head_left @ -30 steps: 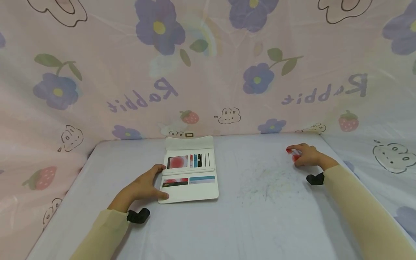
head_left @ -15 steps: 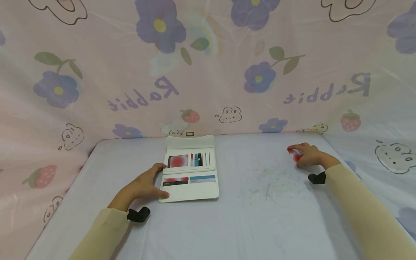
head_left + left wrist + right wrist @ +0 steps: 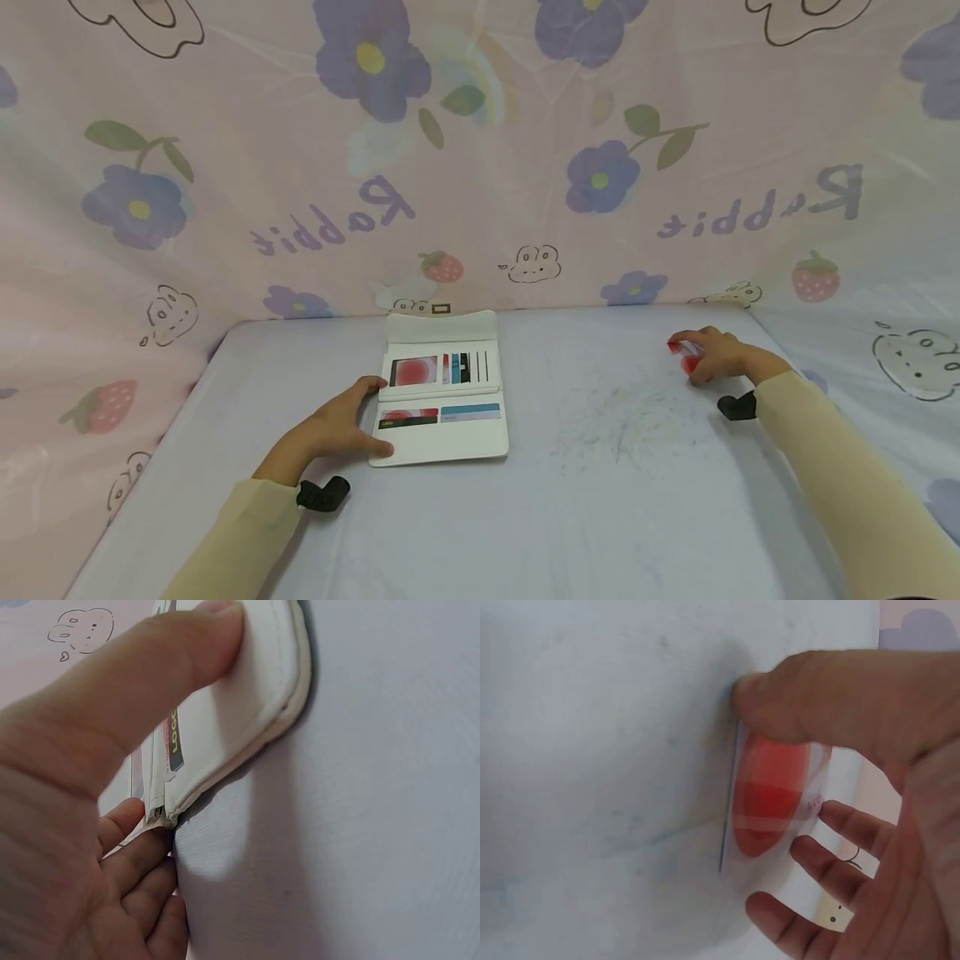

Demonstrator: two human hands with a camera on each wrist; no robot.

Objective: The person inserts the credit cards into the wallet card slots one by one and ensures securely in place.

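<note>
A white wallet [image 3: 442,442] lies unfolded on the table, with several cards in its slots. My left hand [image 3: 333,429] is at its left side. In the left wrist view the thumb [image 3: 172,656] rests on the wallet's near panel [image 3: 247,675], while the other fingers lie loosely beside the edge at the fold. At the far right, my right hand [image 3: 720,357] holds a card with a red oval print [image 3: 769,795] by its edges, close to the table. The thumb is on one edge of the card. The index finger is mostly hidden in the right wrist view.
A white cloth covers the table [image 3: 570,517], with faint smudges right of the wallet. A pink patterned curtain [image 3: 480,167] hangs behind the table's back edge and along both sides. Each wrist wears a black device, such as the one on the left wrist [image 3: 324,495].
</note>
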